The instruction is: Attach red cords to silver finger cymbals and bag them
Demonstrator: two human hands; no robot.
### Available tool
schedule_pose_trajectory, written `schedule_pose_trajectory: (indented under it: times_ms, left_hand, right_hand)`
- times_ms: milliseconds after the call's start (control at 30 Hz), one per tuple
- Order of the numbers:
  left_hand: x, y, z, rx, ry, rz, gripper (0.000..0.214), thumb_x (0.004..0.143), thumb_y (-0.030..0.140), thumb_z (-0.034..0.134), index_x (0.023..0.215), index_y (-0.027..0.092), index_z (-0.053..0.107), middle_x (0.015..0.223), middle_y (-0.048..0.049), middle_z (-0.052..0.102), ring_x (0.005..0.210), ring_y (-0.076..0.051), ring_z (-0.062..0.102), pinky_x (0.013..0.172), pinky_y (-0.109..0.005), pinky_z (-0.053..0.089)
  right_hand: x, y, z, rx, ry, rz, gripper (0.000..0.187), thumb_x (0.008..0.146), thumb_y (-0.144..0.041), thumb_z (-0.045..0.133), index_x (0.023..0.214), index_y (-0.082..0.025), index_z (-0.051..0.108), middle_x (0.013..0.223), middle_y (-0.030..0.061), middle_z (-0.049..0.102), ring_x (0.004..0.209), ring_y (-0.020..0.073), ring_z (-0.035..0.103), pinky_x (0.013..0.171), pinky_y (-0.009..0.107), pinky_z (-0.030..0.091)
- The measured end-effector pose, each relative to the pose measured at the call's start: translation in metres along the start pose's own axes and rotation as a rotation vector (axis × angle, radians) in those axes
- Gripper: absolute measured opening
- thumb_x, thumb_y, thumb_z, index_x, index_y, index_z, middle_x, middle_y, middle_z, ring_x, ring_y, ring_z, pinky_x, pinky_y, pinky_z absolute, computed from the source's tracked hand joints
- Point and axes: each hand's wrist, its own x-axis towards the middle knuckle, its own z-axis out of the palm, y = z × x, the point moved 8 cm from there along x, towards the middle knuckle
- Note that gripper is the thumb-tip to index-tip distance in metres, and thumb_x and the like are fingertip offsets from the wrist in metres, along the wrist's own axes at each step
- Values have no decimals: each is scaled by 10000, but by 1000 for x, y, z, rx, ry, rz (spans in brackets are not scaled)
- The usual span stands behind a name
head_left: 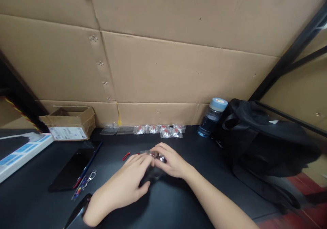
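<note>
My right hand (170, 159) curls round a shiny round metal piece (161, 158), with thumb and fingers on either side of it. A clear plastic bag (155, 173) lies under and between both hands, partly hidden by them. My left hand (135, 169) meets the right one from the left; its bent fingers press on the bag beside the metal piece, while its thumb stands apart near the table. Just behind the left fingers lies a small red loop (126, 156). Several round metal pieces in clear bags (165, 132) sit in a row farther back.
An open cardboard box (69, 126), a white power strip (24, 157), a dark phone (75, 166) and a keychain (84, 184) are at the left. A blue-lidded bottle (212, 117) and a black bag (263, 140) stand at the right. A cardboard wall (163, 65) closes the back.
</note>
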Motion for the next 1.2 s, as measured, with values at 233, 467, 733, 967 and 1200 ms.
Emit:
schedule_pose_trajectory:
  times_ms: [233, 467, 733, 967, 1200]
  left_hand:
    - [13, -33, 1, 106, 82, -87, 533, 774, 3, 545, 1241, 261, 542, 1266, -55, 611, 1180, -260, 567, 998, -388, 428]
    - [22, -39, 9, 81, 72, -83, 72, 925, 208, 642, 991, 235, 635, 1035, -18, 665, 980, -216, 601, 858, -326, 419]
    - [23, -52, -4, -91, 181, -94, 186, 994, 307, 552, 933, 234, 712, 959, -26, 736, 911, -197, 656, 837, -303, 451]
    - [18, -71, -15, -339, 324, -273, 395, 912, 368, 669, 1275, 279, 541, 898, 23, 775, 849, -198, 720, 779, -285, 481]
    - [18, -81, 2, -566, 285, -347, 443, 880, 355, 655, 1258, 249, 450, 715, 50, 743, 731, -185, 715, 771, -289, 494]
  right_hand:
    - [-8, 21, -13, -67, 12, 63, 246, 885, -68, 632, 1078, -220, 638, 1114, 40, 634, 1028, 199, 555, 932, 320, 457]
    - [-5, 17, 2, -80, 20, 58, 69, 909, -190, 714, 963, -216, 678, 1018, 20, 651, 948, 175, 559, 871, 289, 456]
    - [-5, 29, -9, 108, 157, 105, 81, 896, -157, 716, 859, -222, 744, 912, 18, 736, 866, 173, 618, 824, 297, 476]
    - [-6, 45, -16, 410, 265, 257, 114, 857, -242, 734, 759, -195, 703, 889, 34, 762, 698, 153, 627, 644, 274, 454]
    - [-7, 54, 2, 688, 216, 337, 330, 815, -249, 741, 1082, -244, 547, 761, -43, 688, 590, 121, 583, 587, 230, 430]
